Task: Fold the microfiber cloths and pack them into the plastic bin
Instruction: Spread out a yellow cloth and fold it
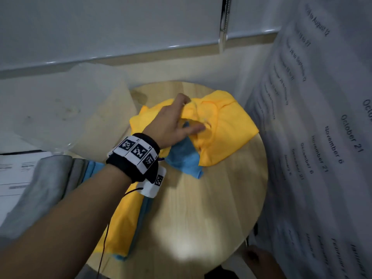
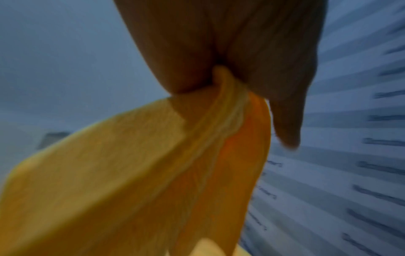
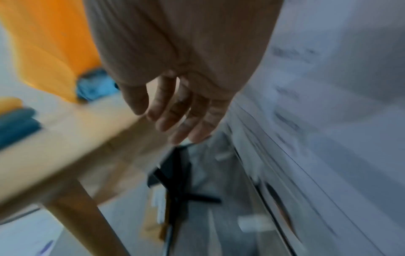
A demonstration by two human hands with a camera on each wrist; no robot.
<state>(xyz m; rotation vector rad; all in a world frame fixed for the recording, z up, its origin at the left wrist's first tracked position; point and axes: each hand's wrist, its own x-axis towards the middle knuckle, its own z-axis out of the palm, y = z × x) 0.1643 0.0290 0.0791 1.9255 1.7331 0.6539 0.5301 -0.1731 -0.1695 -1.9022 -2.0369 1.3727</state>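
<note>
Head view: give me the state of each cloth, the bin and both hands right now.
Yellow cloth: crumpled, unfolded, bunched where the left hand grips it.
Blue cloth: on the table, partly under the yellow cloth.
Cloth stack: yellow on blue, lying at the table's near left edge.
Bin: clear; no cloth visible inside.
Left hand: pinches the yellow cloth.
Right hand: off the table edge, fingers relaxed, holding nothing.
</note>
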